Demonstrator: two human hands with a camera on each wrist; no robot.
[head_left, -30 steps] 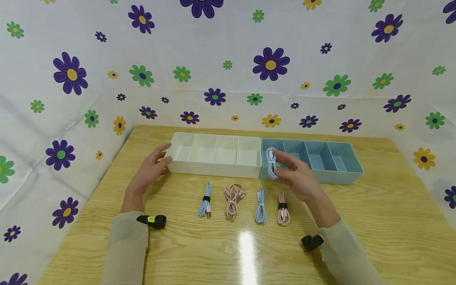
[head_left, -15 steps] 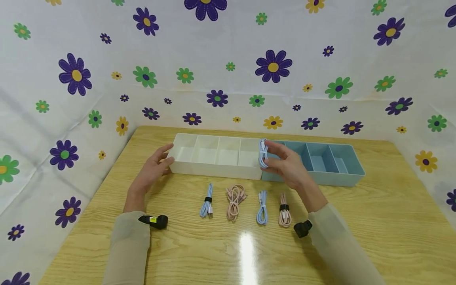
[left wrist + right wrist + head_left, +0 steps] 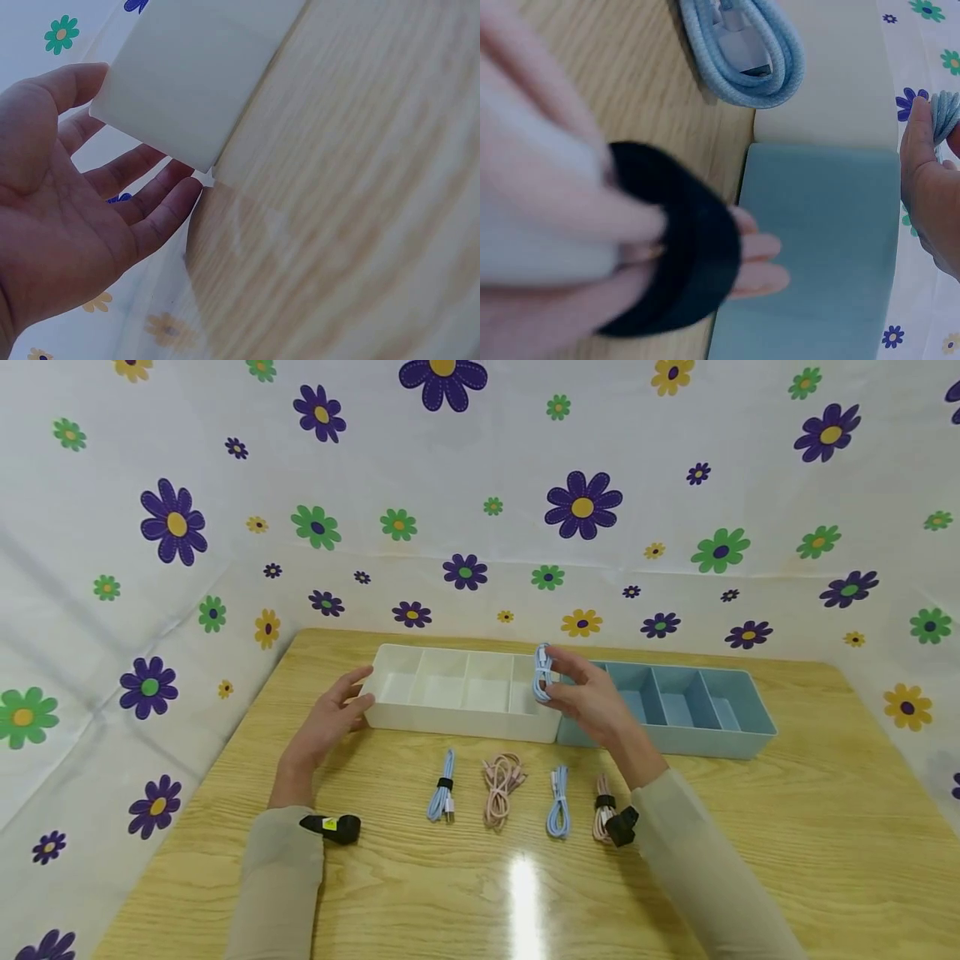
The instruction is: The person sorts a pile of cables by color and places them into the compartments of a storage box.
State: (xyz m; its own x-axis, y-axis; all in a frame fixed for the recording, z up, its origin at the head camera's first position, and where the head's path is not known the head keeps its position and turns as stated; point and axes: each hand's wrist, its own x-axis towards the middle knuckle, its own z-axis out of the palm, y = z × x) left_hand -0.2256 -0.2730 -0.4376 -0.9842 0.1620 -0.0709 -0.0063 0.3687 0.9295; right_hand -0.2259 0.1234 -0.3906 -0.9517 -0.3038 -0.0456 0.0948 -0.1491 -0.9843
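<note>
My right hand [image 3: 581, 697] pinches a coiled light-blue cable [image 3: 542, 672] upright over the right end compartment of the white divided tray [image 3: 457, 720]. In the right wrist view the same blue cable [image 3: 946, 114] shows at the fingertips beside the right hand [image 3: 930, 187]. My left hand [image 3: 330, 718] rests open against the white tray's left end; the left wrist view shows the left hand [image 3: 82, 225] with fingers straight along the white tray [image 3: 187, 75]. A blue divided tray [image 3: 720, 743] sits to the right, touching the white one.
On the wooden table [image 3: 825, 843] lie a strapped blue cable [image 3: 442, 797], a loose pink cable [image 3: 500, 787], a second blue cable [image 3: 557, 800] and a strapped pink cable [image 3: 602, 806]. A flowered cloth [image 3: 225, 527] walls in the back and sides.
My right hand has carried the blue cable leftward, from over the blue tray's left compartment to over the white tray's right end. The left hand has stayed at the white tray.
</note>
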